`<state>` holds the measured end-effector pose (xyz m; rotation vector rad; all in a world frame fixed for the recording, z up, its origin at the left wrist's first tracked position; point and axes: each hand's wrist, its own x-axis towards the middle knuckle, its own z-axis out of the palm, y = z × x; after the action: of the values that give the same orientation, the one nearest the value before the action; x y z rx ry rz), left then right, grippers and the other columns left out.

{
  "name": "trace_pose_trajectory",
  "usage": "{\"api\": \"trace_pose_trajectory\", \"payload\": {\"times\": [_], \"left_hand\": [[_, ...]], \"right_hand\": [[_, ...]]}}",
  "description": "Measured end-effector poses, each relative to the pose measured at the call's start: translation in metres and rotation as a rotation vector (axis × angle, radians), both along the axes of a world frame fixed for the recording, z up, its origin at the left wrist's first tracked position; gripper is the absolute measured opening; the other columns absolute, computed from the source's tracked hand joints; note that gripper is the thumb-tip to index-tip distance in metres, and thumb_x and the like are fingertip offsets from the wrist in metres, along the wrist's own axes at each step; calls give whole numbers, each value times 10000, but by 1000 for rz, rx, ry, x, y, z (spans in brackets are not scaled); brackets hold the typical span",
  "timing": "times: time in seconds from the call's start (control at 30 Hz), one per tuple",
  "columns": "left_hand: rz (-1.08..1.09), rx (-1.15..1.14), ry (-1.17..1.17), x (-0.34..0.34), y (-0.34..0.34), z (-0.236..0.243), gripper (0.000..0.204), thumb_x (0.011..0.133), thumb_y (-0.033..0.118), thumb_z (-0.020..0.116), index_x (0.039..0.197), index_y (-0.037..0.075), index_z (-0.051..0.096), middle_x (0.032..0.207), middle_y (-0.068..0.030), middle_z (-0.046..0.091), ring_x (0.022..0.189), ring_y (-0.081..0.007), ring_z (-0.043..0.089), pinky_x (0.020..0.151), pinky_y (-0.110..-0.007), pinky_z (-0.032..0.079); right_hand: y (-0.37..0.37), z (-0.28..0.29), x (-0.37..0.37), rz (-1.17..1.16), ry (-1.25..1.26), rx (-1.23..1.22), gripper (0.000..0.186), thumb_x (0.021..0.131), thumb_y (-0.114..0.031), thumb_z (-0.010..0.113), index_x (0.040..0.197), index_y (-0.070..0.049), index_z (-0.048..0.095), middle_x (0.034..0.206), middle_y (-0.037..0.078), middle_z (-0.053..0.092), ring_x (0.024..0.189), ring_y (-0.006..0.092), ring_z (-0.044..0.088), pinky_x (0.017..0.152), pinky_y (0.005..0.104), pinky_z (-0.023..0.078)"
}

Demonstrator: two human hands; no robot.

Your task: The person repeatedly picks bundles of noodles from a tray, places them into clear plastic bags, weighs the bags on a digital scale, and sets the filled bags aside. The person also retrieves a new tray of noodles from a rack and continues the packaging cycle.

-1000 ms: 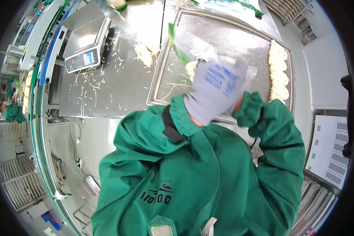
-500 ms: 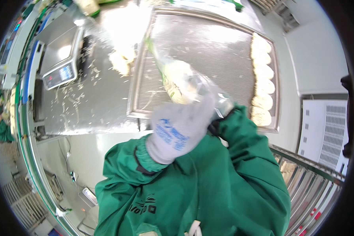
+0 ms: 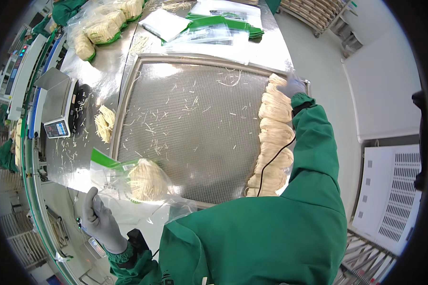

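Observation:
My left hand (image 3: 100, 221), in a grey glove, holds the edge of a clear plastic bag (image 3: 128, 183) with a green strip. A bundle of pale noodles (image 3: 146, 179) sits inside it, at the near left corner of the metal mesh tray (image 3: 195, 128). My right hand (image 3: 292, 85), also gloved, is stretched out to the tray's far right corner. It lies on the farthest bundle of a row of noodle bundles (image 3: 273, 137) along the tray's right side. It is blurred, so its grip is unclear. A black cable runs along the right sleeve.
A digital scale (image 3: 57, 109) stands on the steel table at left, with a loose noodle bundle (image 3: 104, 123) beside it. Filled bags (image 3: 104, 28) and a stack of empty bags (image 3: 214, 26) lie at the far end. A white rack (image 3: 390, 190) stands at right. Another person's green sleeve (image 3: 4, 156) is at far left.
The bag was held up in front of my chest by both hands. Now my left hand alone holds it low at the tray's near left, and my right hand has reached to the far noodle row.

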<state>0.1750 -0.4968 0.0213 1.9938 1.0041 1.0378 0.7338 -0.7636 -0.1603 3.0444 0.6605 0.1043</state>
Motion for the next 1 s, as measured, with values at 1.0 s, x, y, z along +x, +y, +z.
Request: {"api": "trace_pose_trajectory", "payload": {"times": [1.0], "left_hand": [[46,193,338,78,-5,23,162,924,75,603,1062,47,684,751,-2,622,622,-35,472,559,-199,402]], "right_hand": [[-84,22,-109,170,1059,108,973,685,-474,799,1377,45,353,1306,271,503,1203,376,508,1015,395,407]]}}
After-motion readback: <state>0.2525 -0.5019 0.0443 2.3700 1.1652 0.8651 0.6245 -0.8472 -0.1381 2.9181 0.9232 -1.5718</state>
